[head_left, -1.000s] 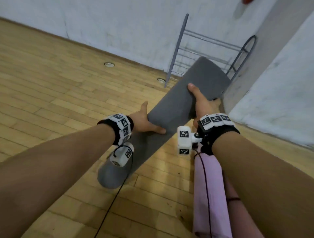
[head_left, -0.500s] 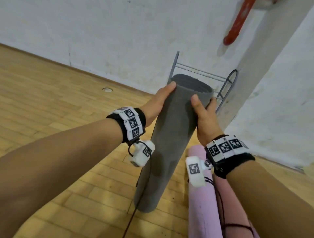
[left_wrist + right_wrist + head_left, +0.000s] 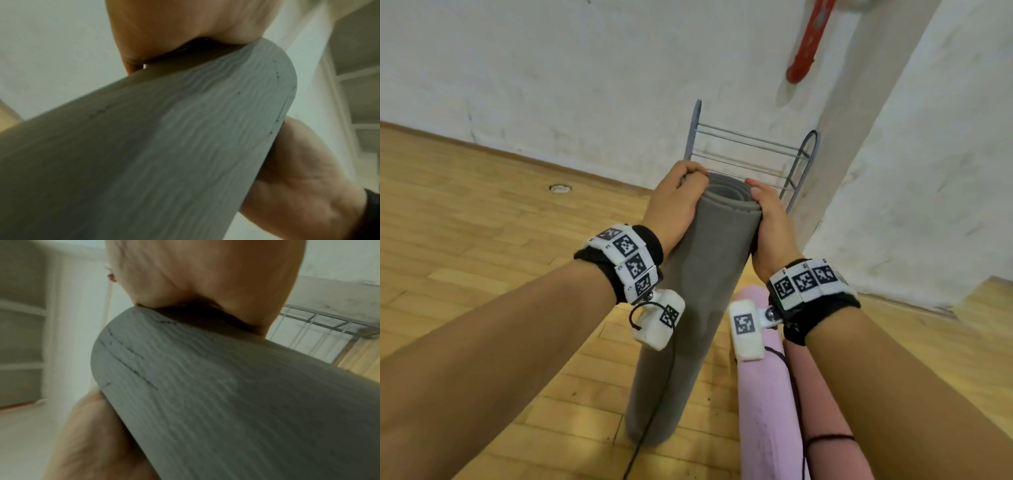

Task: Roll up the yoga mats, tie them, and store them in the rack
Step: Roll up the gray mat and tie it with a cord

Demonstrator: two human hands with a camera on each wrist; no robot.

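Your left hand [image 3: 674, 205] and right hand [image 3: 768, 222] both clamp the top rim of the rolled grey foam yoga mat [image 3: 688, 308], which stands near-upright at frame centre, its foot on the wooden floor [image 3: 482, 222]. The grey wire rack [image 3: 750, 150] sits directly behind it, upper centre, so lift up and forward; neither hand is nearer.

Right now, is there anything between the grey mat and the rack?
Nothing visible. Both hands hold the top of the upright grey mat; the rack stands just behind it. The pink mats lie to the right, off that path.
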